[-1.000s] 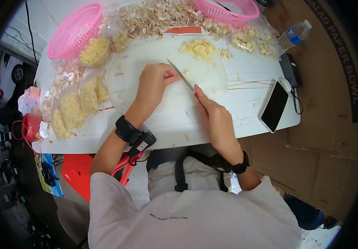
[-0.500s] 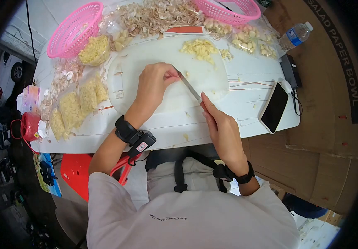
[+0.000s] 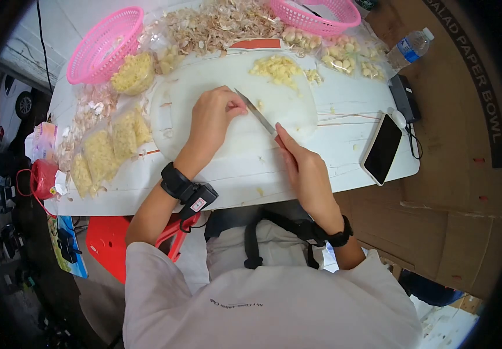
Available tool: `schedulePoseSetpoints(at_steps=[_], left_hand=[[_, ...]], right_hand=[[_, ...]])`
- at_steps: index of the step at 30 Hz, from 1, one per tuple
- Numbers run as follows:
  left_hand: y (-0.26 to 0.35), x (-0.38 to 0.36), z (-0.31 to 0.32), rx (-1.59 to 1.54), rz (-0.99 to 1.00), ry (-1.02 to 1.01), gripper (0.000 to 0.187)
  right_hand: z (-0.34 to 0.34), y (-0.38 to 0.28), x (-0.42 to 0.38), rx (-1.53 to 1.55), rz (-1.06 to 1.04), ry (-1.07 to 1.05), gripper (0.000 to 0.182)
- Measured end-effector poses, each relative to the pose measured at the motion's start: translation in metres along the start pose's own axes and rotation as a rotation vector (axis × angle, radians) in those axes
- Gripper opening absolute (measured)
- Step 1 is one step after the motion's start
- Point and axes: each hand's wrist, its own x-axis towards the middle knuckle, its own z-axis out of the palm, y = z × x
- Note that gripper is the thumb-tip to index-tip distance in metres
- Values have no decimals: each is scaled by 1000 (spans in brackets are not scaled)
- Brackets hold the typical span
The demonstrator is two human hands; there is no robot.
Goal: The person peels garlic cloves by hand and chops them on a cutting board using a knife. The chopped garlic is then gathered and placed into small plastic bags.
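Observation:
My right hand grips the handle of a knife, its blade slanting up and left over the white cutting board. Close to the blade's left side, my left hand is closed in a pinch with its fingers curled. What those fingers hold, if anything, is hidden. A pile of sliced garlic lies at the far right part of the board, and a small garlic piece sits just right of the blade.
Garlic skins heap at the back between two pink baskets. Bags of chopped garlic lie left, bagged cloves back right. A phone, black box and water bottle stand right, beside cardboard.
My right hand and the knife have shifted slightly left and up. My left hand has moved a little left, still pinched.

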Motion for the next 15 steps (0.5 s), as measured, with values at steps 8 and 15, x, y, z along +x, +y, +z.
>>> schedulePoseSetpoints(at_steps=[8, 15], left_hand=[[0, 1, -2, -113, 18, 36, 9], [-7, 8, -13, 178, -39, 302, 18]], right_hand=[[-6, -8, -14, 25, 67, 79, 47], [-6, 2, -9, -67, 40, -31, 48]])
